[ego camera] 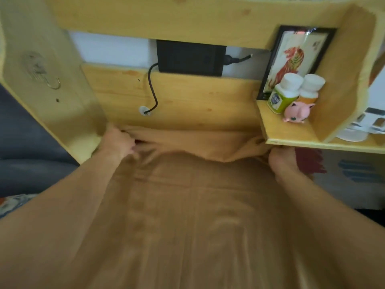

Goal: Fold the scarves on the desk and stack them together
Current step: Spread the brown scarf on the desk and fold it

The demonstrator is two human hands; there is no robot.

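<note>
while two hands (pixel 119 140) (pixel 281 161) stretch one tan scarf (pixel 187 205), fingers (pixel 133 148) clamp its edge.

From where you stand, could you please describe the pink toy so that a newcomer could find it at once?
Look to the small wooden shelf on the right, where a framed tiger picture leans. In front of it stand two white-capped bottles. The pink toy sits before them at the shelf's front, the only round, pink, eared figure there.

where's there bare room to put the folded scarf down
Little bare desk shows: the tan scarf covers it between both hands. The small shelf is free in front of the pink toy; its back is crowded with bottles.
</note>
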